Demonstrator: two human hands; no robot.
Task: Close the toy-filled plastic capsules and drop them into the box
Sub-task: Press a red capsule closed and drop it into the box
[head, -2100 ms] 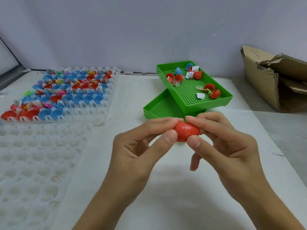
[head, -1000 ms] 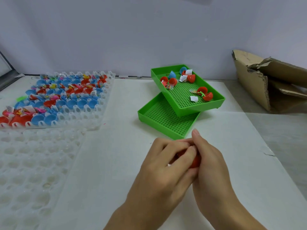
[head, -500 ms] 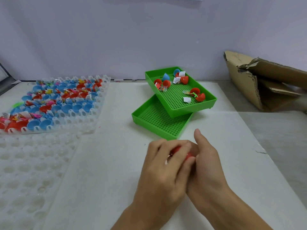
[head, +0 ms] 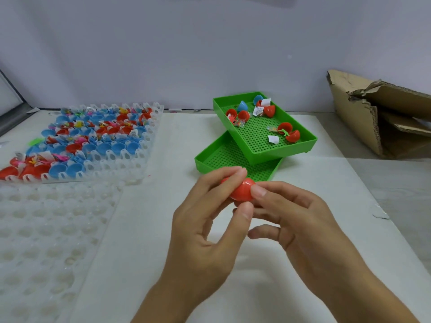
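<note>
**Item: red capsule, held in both hands above the surface**

Principal object. One red capsule, egg-shaped, held in mid-air just in front of the lower green tray. The left hand pinches it between thumb below and fingers over the top; the right hand pinches the other end with forefinger and thumb. A grip from opposite ends suits pressing two halves together; whether the seam is fully shut cannot be told, since fingers cover much of the shell.

Supply. An upper green tray rests crosswise on the lower one, tilted, and carries open red and blue capsule halves with small toys and paper slips, probably staged within reach for closing. To the left, a clear cell tray keeps many more red and blue halves apart, one to a pocket; their contents are too small to identify. A second clear tray lies nearer; its pockets appear unfilled.

Destination. A cardboard box stands at the right, well apart from the hands, opening turned sideways. It is cut off by the frame edge and its interior is dark, so any capsules inside are not visible.

Status, judged: closing step in hand or just completed; drop into the box not yet made.
</note>
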